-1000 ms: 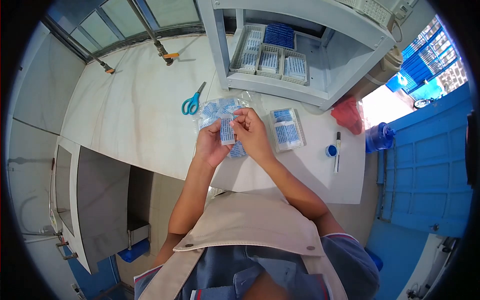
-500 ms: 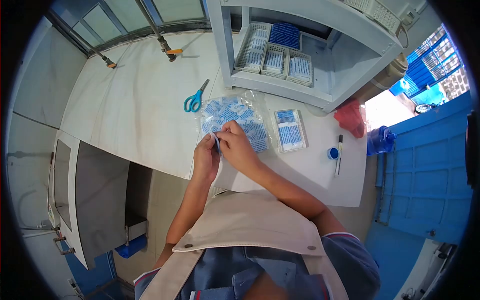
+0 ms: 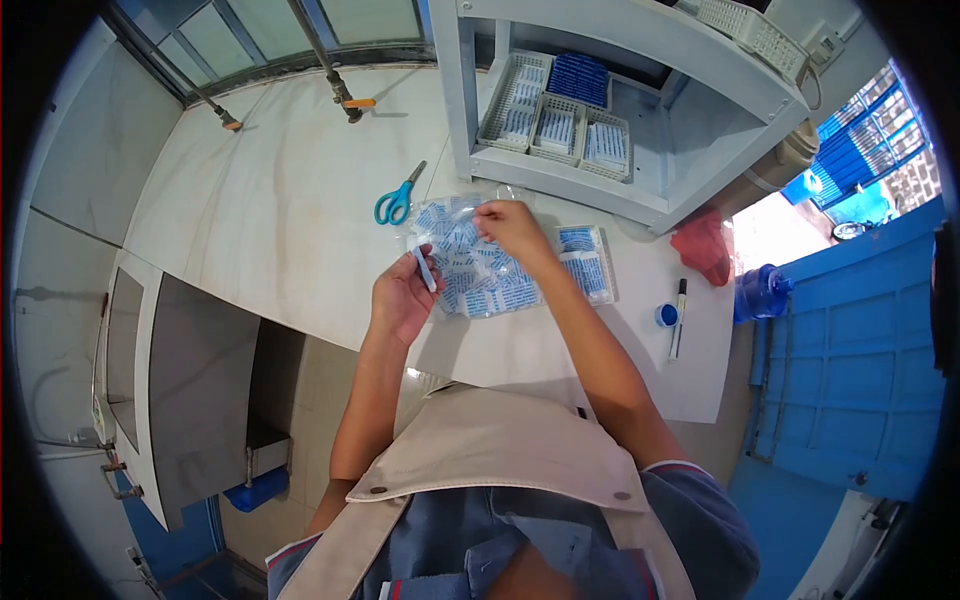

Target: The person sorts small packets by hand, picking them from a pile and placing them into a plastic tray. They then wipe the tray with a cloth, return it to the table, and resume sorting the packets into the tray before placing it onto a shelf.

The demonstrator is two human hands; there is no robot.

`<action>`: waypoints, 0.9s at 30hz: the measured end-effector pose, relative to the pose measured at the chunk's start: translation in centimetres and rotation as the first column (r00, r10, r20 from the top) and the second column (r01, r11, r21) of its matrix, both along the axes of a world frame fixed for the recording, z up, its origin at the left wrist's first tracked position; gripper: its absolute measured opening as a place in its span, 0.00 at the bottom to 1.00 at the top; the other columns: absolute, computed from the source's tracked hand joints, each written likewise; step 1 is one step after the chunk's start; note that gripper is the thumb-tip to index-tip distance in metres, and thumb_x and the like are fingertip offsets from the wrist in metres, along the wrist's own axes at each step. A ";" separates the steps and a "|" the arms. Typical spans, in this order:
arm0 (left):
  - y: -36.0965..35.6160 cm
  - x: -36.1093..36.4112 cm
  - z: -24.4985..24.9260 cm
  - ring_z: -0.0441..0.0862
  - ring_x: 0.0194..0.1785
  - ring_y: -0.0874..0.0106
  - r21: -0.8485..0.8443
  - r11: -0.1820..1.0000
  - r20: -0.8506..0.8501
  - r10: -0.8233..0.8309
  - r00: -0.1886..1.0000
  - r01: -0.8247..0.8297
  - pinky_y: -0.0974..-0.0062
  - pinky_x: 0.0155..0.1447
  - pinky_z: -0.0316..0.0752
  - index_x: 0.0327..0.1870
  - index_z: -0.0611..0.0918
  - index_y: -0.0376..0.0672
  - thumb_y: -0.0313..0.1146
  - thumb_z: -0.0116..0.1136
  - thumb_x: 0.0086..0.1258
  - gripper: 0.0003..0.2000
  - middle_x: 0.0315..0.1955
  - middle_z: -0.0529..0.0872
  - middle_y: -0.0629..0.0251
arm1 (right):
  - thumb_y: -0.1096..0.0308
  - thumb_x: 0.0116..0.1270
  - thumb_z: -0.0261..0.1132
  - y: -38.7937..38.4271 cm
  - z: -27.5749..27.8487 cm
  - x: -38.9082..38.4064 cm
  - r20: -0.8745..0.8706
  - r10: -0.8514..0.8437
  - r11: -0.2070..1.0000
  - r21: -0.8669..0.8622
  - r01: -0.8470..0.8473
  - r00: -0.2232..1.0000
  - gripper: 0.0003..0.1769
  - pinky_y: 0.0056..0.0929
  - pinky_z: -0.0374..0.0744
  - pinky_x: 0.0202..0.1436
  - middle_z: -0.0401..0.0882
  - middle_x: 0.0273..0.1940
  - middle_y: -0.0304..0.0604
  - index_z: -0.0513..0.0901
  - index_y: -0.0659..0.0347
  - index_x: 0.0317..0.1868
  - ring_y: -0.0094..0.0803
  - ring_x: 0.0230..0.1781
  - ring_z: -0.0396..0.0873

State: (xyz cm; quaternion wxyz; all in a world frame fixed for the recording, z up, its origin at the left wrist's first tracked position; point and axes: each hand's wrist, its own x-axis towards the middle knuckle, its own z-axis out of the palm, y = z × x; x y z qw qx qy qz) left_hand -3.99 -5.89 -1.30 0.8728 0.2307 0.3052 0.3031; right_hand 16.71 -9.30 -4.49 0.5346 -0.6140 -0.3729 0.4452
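Note:
A clear plastic bag point(image 3: 478, 262) full of small blue-and-white sachets lies on the white counter point(image 3: 270, 210). My left hand point(image 3: 402, 292) holds a thin stack of sachets point(image 3: 426, 268) upright at the bag's left edge. My right hand point(image 3: 510, 224) reaches across to the far side of the bag, with its fingers pinched on the bag's contents. A small clear tray point(image 3: 590, 265) with more sachets lies just right of the bag, partly behind my right forearm.
Blue-handled scissors point(image 3: 397, 199) lie left of the bag. A grey shelf unit point(image 3: 640, 110) at the back holds several mesh baskets of sachets point(image 3: 556, 125). A marker pen point(image 3: 678, 320), a blue cap point(image 3: 664, 315) and a red cloth point(image 3: 700, 243) are at the right.
My right hand left my left hand and moved up to the far side of the bag. My left hand stayed low with the stack of sachets.

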 end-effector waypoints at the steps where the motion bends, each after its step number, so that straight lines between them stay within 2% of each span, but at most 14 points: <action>1: 0.4 0.1 -0.2 0.73 0.35 0.73 -0.003 1.000 0.000 -0.002 1.000 0.002 0.75 0.42 0.73 0.48 0.74 0.36 0.33 0.44 0.73 0.11 0.32 0.76 0.66 | 0.73 0.61 0.66 -0.8 1.3 0.6 -0.164 -0.001 1.000 -0.014 -0.001 0.986 0.10 0.19 0.76 0.34 0.78 0.29 0.37 0.80 0.67 0.41 0.22 0.29 0.77; 2: 0.8 0.2 -0.5 0.73 0.35 0.73 -0.016 0.999 0.052 -0.036 0.998 0.037 0.76 0.41 0.72 0.48 0.74 0.36 0.32 0.44 0.73 0.10 0.32 0.76 0.66 | 0.73 0.61 0.66 -1.5 2.5 0.8 -0.165 -0.004 1.000 -0.016 0.001 0.986 0.10 0.19 0.76 0.34 0.78 0.29 0.37 0.80 0.67 0.41 0.22 0.29 0.77; 4: 1.1 1.1 -0.6 0.73 0.34 0.73 -0.028 0.996 0.105 -0.076 0.992 0.080 0.77 0.40 0.72 0.48 0.74 0.36 0.32 0.45 0.72 0.10 0.32 0.76 0.66 | 0.74 0.62 0.66 -2.7 3.9 0.8 -0.536 0.058 0.998 0.005 -0.066 0.842 0.08 0.19 0.75 0.33 0.78 0.29 0.37 0.78 0.66 0.40 0.21 0.29 0.76; 8: -1.1 4.3 0.4 0.68 0.32 0.76 -0.012 0.999 0.034 -0.046 0.998 0.046 0.76 0.39 0.69 0.47 0.75 0.35 0.34 0.40 0.74 0.13 0.30 0.74 0.68 | 0.75 0.63 0.65 -3.2 4.2 -2.7 -0.591 0.100 0.994 0.031 -0.102 0.800 0.06 0.19 0.75 0.29 0.77 0.29 0.37 0.76 0.65 0.38 0.21 0.27 0.76; 10: -1.8 4.5 0.8 0.67 0.32 0.76 0.015 1.000 -0.029 -0.005 1.000 0.005 0.76 0.39 0.68 0.47 0.75 0.35 0.33 0.40 0.74 0.13 0.30 0.74 0.69 | 0.75 0.63 0.64 -3.3 4.3 -5.1 -0.261 -0.045 0.998 0.022 0.052 0.964 0.06 0.20 0.74 0.26 0.76 0.27 0.38 0.75 0.65 0.37 0.22 0.24 0.76; 12: -2.4 3.8 0.7 0.70 0.34 0.75 0.091 0.994 -0.015 0.058 0.998 -0.056 0.75 0.41 0.68 0.45 0.75 0.36 0.32 0.38 0.73 0.12 0.32 0.76 0.66 | 0.76 0.63 0.64 -3.4 2.5 -6.9 -0.260 -0.074 0.984 0.136 0.112 0.963 0.05 0.23 0.75 0.25 0.77 0.27 0.38 0.74 0.66 0.36 0.23 0.22 0.76; 14: -3.1 2.6 -1.0 0.73 0.38 0.73 0.085 0.992 -0.033 0.091 0.995 -0.088 0.73 0.46 0.69 0.45 0.75 0.36 0.31 0.38 0.73 0.12 0.35 0.78 0.64 | 0.78 0.63 0.62 -3.9 2.5 -8.4 0.173 -0.211 0.964 0.202 0.175 0.962 0.04 0.24 0.77 0.27 0.77 0.26 0.39 0.74 0.67 0.34 0.23 0.23 0.77; 16: -3.3 1.8 -0.8 0.76 0.43 0.71 0.082 0.988 -0.051 0.137 0.989 -0.132 0.72 0.51 0.70 0.45 0.75 0.35 0.31 0.38 0.72 0.12 0.39 0.80 0.61 | 0.78 0.63 0.61 -4.0 2.5 -8.7 0.168 -0.178 0.970 0.198 0.144 0.970 0.03 0.24 0.78 0.29 0.78 0.26 0.41 0.76 0.67 0.36 0.25 0.24 0.79; 18: -3.5 0.8 -0.1 0.73 0.37 0.71 -0.008 0.980 -0.118 0.197 0.973 -0.199 0.72 0.48 0.69 0.41 0.73 0.38 0.33 0.37 0.74 0.10 0.33 0.77 0.64 | 0.76 0.63 0.61 -3.2 1.4 -6.3 -0.081 -0.035 0.990 0.135 0.046 0.996 0.06 0.25 0.78 0.30 0.78 0.26 0.42 0.78 0.66 0.40 0.25 0.25 0.80; 20: -3.0 0.2 0.0 0.73 0.36 0.71 -0.012 0.980 -0.129 0.197 0.972 -0.201 0.71 0.49 0.70 0.41 0.72 0.39 0.33 0.37 0.75 0.10 0.31 0.76 0.65 | 0.73 0.61 0.63 -2.3 1.4 -3.4 0.039 -0.078 0.996 0.051 0.076 0.996 0.10 0.30 0.80 0.34 0.79 0.26 0.46 0.79 0.66 0.43 0.33 0.27 0.82; 21: -2.6 -0.2 -0.5 0.73 0.36 0.71 0.002 0.988 -0.088 0.156 0.984 -0.157 0.71 0.49 0.70 0.42 0.72 0.40 0.33 0.38 0.75 0.09 0.31 0.76 0.65 | 0.73 0.59 0.65 -2.0 0.4 -2.4 0.482 -0.083 0.991 0.135 0.020 0.872 0.12 0.31 0.79 0.37 0.80 0.28 0.48 0.79 0.66 0.43 0.38 0.31 0.82; 22: -2.3 -0.3 -0.6 0.73 0.35 0.71 0.021 0.994 -0.045 0.112 0.993 -0.111 0.70 0.49 0.71 0.42 0.72 0.40 0.33 0.38 0.75 0.09 0.31 0.76 0.65 | 0.72 0.56 0.66 -1.8 0.0 -1.9 0.819 -0.119 0.980 0.188 -0.067 0.561 0.13 0.33 0.79 0.41 0.80 0.30 0.50 0.80 0.67 0.42 0.42 0.34 0.81; 23: -2.1 -0.1 -0.6 0.73 0.35 0.71 0.023 0.993 -0.039 0.113 0.993 -0.112 0.70 0.49 0.71 0.42 0.72 0.40 0.33 0.38 0.75 0.09 0.31 0.76 0.65 | 0.72 0.56 0.66 -1.5 -0.5 -1.7 0.822 -0.120 0.979 0.191 -0.069 0.557 0.13 0.33 0.79 0.41 0.80 0.30 0.50 0.80 0.67 0.42 0.42 0.34 0.81; 27: -1.9 0.0 0.8 0.74 0.34 0.72 0.014 0.993 -0.060 0.116 0.991 -0.116 0.69 0.47 0.73 0.42 0.72 0.41 0.33 0.39 0.74 0.08 0.32 0.76 0.65 | 0.72 0.51 0.69 -0.8 -0.5 -1.0 0.705 0.209 0.978 -0.154 -0.142 0.677 0.15 0.34 0.75 0.45 0.80 0.38 0.52 0.81 0.67 0.40 0.47 0.40 0.78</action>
